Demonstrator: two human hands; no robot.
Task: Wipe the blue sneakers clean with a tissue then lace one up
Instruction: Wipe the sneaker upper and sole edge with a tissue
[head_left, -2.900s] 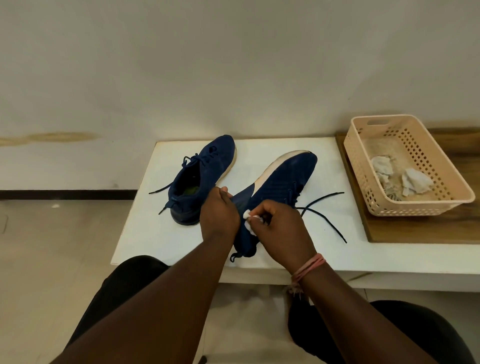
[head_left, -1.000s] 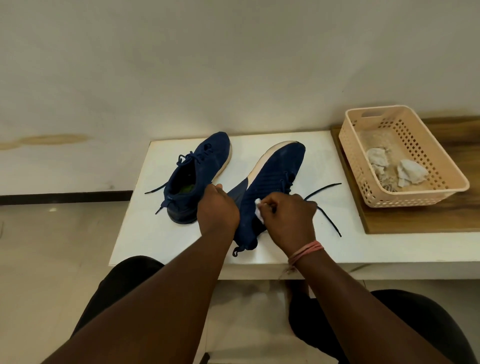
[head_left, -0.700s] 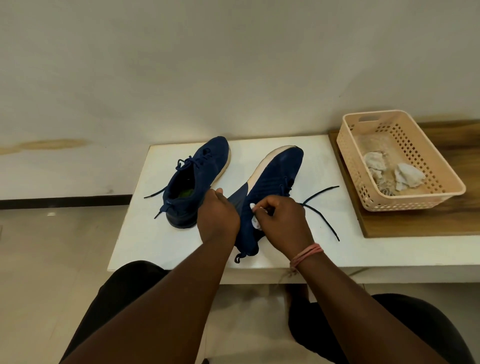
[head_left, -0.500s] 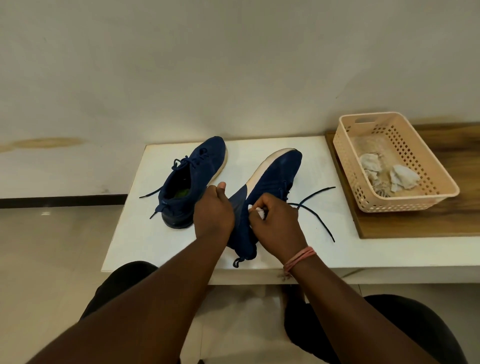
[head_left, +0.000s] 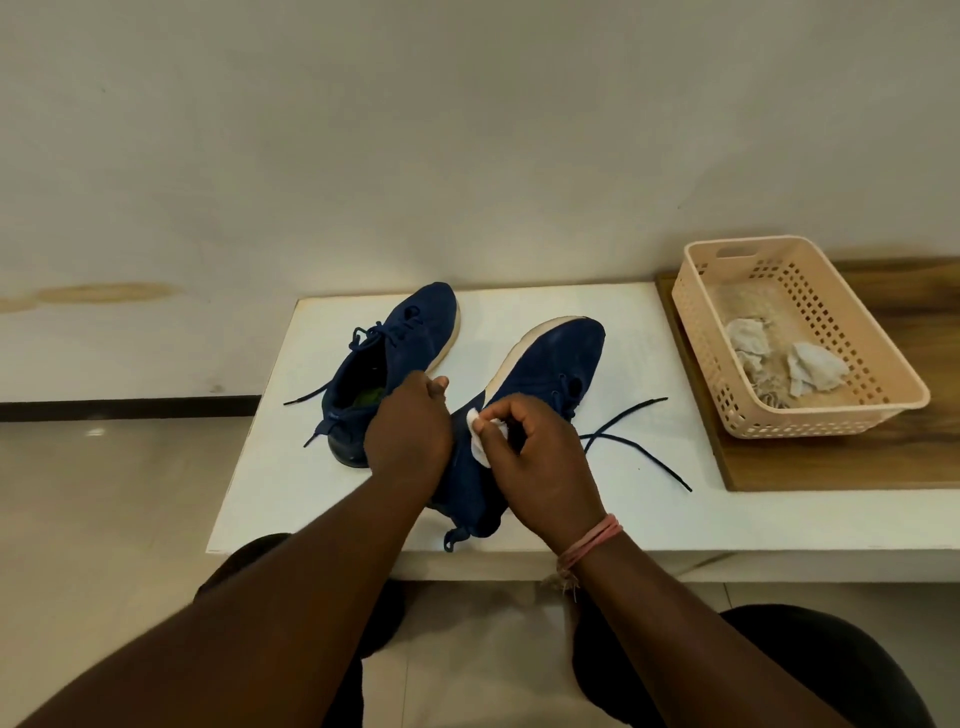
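Fingers of the right hand curl around a small white tissue, pinching it against the side of the near sneaker. The left hand grips the same sneaker near its heel, fingers wrapped around it, thumb up. This sneaker lies tilted on its side on a white table, pale sole edge showing, toe pointing away, its loose dark laces trailing to the right on the tabletop. A second sneaker stands upright just left of it, laced, behind the left hand. Well to the right, a peach basket sits on a wooden board and holds crumpled used tissues.
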